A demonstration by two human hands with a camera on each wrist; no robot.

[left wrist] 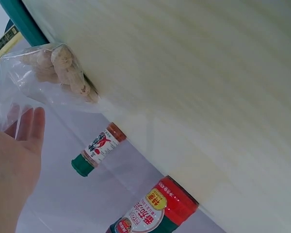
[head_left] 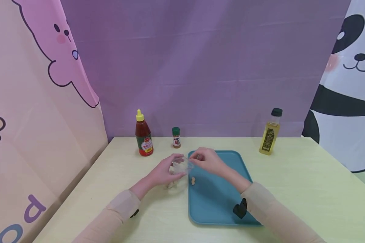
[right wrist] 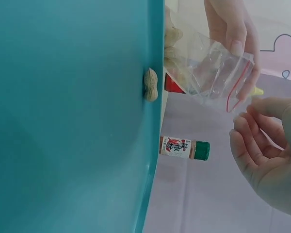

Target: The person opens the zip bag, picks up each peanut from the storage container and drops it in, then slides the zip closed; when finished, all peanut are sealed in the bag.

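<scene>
My left hand [head_left: 167, 170] holds a clear zip bag [head_left: 181, 165] with a red seal line near its mouth, thumb on one side and fingers on the other. Unshelled peanuts [left wrist: 63, 68] fill the bag's lower end, beside the left edge of the blue tray [head_left: 213, 202]. At the bag's mouth, my right hand [head_left: 208, 160] pinches the corner between thumb and fingertips. In the right wrist view, the right hand [right wrist: 271, 145] has its other fingers curled. One peanut [right wrist: 151, 85] lies on the tray close to its rim.
A ketchup bottle [head_left: 144, 138] with a yellow cap stands at the back left. Right of it is a small green-capped spice jar [head_left: 176, 138]. An oil bottle [head_left: 269, 135] stands behind the tray, at the back right. A purple cloth [head_left: 200, 67] hangs behind the table.
</scene>
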